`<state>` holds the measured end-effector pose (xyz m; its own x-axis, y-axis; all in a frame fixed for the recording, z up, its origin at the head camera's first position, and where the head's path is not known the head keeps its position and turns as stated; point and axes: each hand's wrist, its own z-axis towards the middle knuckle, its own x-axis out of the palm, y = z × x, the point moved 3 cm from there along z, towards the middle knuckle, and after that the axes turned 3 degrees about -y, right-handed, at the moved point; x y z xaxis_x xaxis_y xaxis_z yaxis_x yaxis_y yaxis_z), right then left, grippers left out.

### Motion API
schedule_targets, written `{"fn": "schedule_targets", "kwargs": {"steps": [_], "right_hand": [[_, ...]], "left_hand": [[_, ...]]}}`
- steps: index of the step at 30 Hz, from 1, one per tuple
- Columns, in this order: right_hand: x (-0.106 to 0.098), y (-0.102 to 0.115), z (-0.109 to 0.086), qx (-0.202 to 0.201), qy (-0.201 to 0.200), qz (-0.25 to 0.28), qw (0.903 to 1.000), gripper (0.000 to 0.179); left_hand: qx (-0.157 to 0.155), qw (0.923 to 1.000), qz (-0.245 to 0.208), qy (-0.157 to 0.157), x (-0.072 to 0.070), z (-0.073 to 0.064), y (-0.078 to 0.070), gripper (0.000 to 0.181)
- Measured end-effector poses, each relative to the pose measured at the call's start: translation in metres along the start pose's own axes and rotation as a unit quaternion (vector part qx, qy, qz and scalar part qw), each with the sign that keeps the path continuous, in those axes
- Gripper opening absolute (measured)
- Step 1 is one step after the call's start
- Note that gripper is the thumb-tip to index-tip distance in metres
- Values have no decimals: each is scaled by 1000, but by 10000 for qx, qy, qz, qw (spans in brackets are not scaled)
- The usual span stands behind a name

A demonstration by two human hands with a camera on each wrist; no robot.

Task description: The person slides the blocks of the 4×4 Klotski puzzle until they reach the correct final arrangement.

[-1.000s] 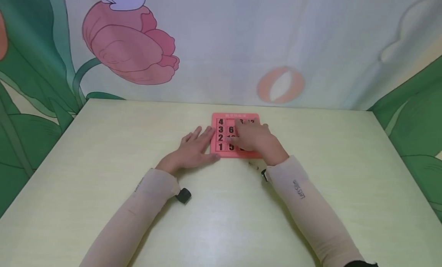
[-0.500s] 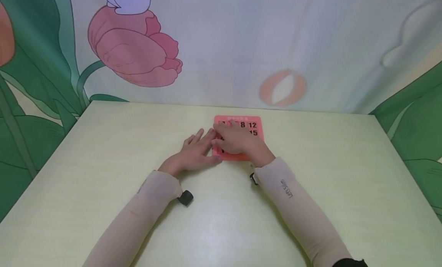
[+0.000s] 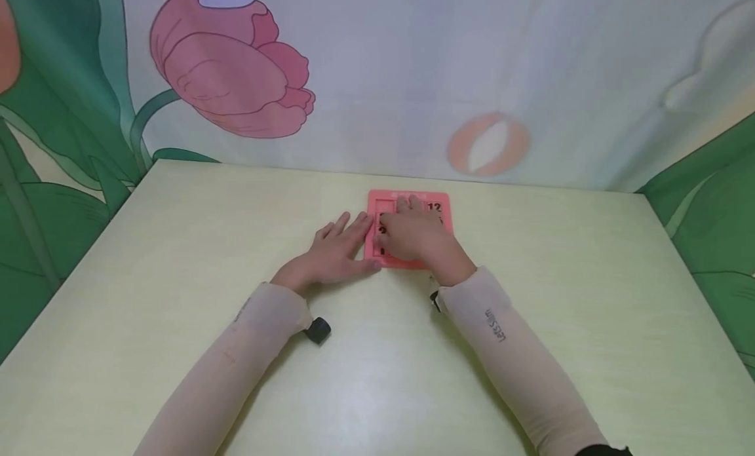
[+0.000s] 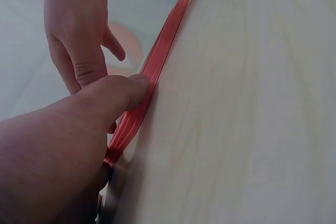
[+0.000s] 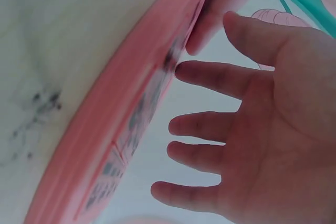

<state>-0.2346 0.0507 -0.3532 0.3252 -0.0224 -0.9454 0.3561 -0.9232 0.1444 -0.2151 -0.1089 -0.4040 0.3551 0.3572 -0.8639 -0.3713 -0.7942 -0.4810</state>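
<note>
A red sliding number puzzle point(image 3: 401, 265) lies flat near the table's far edge. My left hand point(image 3: 333, 254) rests at its left side with the fingers spread and fairly straight. In the left wrist view, the left thumb point(image 4: 126, 88) presses against the puzzle's side. My right hand point(image 3: 419, 236) is over the tiles, hiding most of them. Its fingers are extended in the right wrist view, and the index fingertip point(image 5: 185, 71) touches or nearly touches the tile face. The 12 tile point(image 3: 434, 207) shows at top right, and the top-left slot point(image 3: 385, 206) looks bare.
The pale table point(image 3: 377, 377) reaches toward me on all sides of the puzzle. Behind it hangs a cloth point(image 3: 377, 82) printed with flowers and leaves. A black strap piece point(image 3: 318, 330) sticks out at the left wrist.
My right hand has moved left across the tiles, then slightly back right. The 4 tile has left the top-left slot, which now looks bare. My left hand stays at the puzzle's side.
</note>
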Motion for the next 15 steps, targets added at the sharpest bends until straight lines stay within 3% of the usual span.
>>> {"fn": "schedule_targets", "kwargs": {"steps": [8, 13, 15], "right_hand": [[2, -10, 1, 356, 153, -276, 9989, 71], [3, -17, 5, 645, -2, -447, 9969, 78], [2, -18, 7, 590, -48, -327, 9977, 79]], "left_hand": [[-24, 9999, 119, 71, 1, 2, 0, 93], [-36, 9999, 130, 43, 1, 2, 1, 93], [-35, 9999, 114, 34, 1, 2, 1, 93]]}}
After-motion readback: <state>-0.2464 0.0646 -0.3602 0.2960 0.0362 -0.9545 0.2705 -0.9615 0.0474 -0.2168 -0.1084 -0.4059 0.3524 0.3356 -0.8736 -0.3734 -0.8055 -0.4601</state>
